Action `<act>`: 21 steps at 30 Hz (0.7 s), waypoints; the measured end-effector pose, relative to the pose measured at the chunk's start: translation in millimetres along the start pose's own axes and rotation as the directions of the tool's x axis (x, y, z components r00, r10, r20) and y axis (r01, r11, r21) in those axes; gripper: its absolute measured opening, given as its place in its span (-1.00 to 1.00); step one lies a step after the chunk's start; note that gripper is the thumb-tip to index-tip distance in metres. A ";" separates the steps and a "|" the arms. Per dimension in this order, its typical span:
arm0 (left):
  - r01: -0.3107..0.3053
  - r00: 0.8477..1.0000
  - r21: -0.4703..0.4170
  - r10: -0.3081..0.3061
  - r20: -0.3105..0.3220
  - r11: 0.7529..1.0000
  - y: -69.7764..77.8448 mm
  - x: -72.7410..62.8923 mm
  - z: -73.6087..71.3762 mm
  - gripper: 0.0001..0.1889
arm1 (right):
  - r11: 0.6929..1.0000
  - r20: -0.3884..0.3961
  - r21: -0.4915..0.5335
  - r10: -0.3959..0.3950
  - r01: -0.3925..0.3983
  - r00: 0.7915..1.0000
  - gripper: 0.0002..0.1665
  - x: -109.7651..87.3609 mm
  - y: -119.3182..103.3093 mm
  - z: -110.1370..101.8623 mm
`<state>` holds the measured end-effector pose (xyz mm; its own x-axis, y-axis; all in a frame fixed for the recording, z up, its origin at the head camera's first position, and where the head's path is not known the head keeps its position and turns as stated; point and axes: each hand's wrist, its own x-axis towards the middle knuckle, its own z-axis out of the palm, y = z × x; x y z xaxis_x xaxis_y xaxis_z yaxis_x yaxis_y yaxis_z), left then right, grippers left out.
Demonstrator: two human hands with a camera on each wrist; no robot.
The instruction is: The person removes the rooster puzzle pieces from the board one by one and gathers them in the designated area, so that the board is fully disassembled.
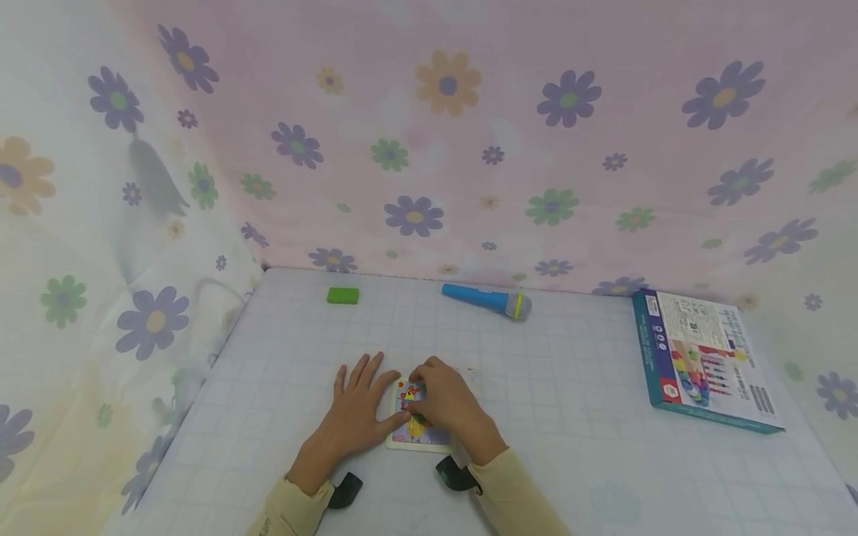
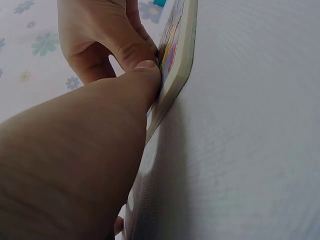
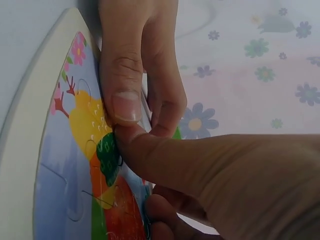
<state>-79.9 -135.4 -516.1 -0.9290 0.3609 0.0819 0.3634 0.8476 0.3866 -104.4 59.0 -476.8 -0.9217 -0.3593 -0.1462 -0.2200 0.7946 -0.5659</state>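
A jigsaw puzzle (image 1: 421,438) in a cream-edged tray lies flat on the table, and a yellow bird picture (image 3: 82,117) shows on it in the right wrist view. My left hand (image 1: 355,417) rests at its left side, fingers spread on the table and thumb on the puzzle's face. From the right, my right hand (image 1: 447,398) bends over the puzzle with curled fingers, thumb and fingertips pinching at a puzzle piece, largely hidden beneath them. Both thumbs (image 3: 126,107) meet on the picture.
Behind the hands lie a green block (image 1: 343,296) and a blue toy microphone (image 1: 479,297). A flat printed box (image 1: 713,357) rests at the table's right side. Flowered cloth (image 1: 469,149) hangs along the back and sides.
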 end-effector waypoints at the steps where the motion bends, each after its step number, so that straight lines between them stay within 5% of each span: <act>1: -0.001 1.000 -0.001 0.001 -0.001 1.000 0.2 -0.2 0.2 -0.31 | 1.000 -0.003 -0.004 0.007 -0.007 1.000 -0.54 -0.5 -0.6 0.0; 9: -0.006 1.000 -0.004 0.006 -0.022 1.000 2.4 0.5 -1.4 -0.33 | 0.999 -0.036 0.030 0.031 -0.030 0.999 -0.63 -1.6 -2.7 1.3; 21: 0.028 0.999 -0.030 -0.028 0.019 0.999 1.7 0.3 -0.6 -0.30 | 0.995 0.038 -0.094 -0.031 0.035 0.999 -0.68 -2.4 -3.5 1.6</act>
<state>-79.6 -134.1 -514.8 -0.9372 0.3446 0.0541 0.3349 0.8454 0.4161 -100.9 56.3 -475.7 -0.9015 -0.4023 -0.1596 -0.2809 0.8243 -0.4915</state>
